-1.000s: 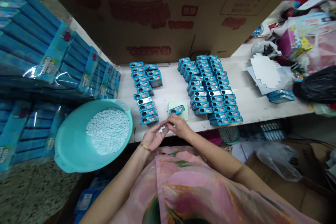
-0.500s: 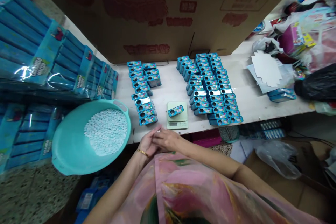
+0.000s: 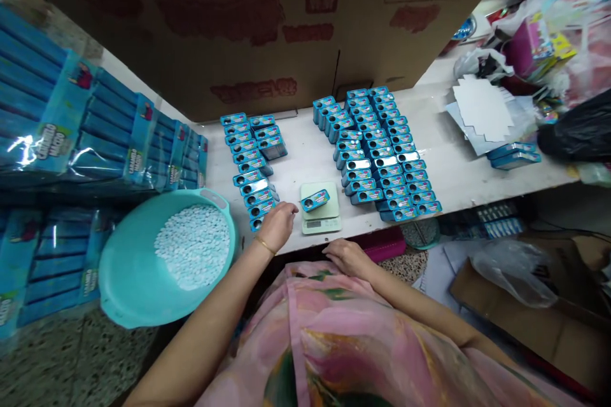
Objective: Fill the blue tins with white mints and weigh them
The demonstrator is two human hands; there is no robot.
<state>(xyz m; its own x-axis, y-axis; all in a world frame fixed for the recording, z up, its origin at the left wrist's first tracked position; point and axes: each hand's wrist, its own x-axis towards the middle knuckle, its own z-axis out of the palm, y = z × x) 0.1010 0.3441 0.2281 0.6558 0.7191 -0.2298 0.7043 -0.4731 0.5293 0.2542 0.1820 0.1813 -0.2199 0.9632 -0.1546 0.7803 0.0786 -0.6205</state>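
My left hand (image 3: 278,224) lies back up at the table's front edge, between the front tin of the left rows of blue tins (image 3: 252,152) and a small pale green scale (image 3: 322,221). Its fingers are curled together and point toward the scale; what is under them is hidden. A single blue tin (image 3: 315,200) sits on the scale's platform. My right hand (image 3: 346,256) rests flat at the table edge just below the scale, holding nothing. To the left, a teal basin (image 3: 124,292) holds a heap of white tablets (image 3: 193,245).
A large block of blue tins (image 3: 382,159) fills the table right of the scale. A big cardboard box (image 3: 286,25) stands behind. Wrapped blue packs (image 3: 71,133) are stacked at left. White papers (image 3: 482,117), two tins (image 3: 513,156) and a black bag (image 3: 577,133) lie at right.
My hands, which were joined over white tablets in the left palm, have parted. The left moved up toward the tins and scale; the right dropped back to the table edge.
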